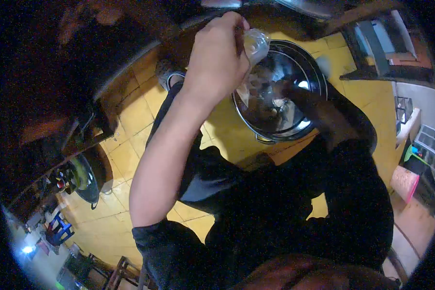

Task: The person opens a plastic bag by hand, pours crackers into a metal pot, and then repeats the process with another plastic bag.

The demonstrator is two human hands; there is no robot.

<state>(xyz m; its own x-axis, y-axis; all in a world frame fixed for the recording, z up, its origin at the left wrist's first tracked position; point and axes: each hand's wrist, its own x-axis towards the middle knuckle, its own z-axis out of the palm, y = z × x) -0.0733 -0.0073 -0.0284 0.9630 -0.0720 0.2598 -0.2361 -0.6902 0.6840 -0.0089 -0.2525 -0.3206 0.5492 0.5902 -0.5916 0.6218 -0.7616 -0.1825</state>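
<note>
My left hand (218,58) is closed around a clear container (256,45), a see-through cup or jar, over the left rim of a large round metal basin (323,77). The basin has a shiny inner wall and stands low between my legs. Inside it lie several pale pieces (287,112), partly lost in shadow and reflections. My right hand (287,92) reaches into the basin from the right, close over those pieces. Deep shade covers its fingers, so I cannot tell whether it grips anything.
Yellow tiles (133,113) make up the floor around me. Rightward are a pink-rimmed basket (405,183) and a low shelf (391,43). A blue stool (60,228) and a wide dish-like vessel (86,179) stand at the left. My foot (168,73) is beside the basin.
</note>
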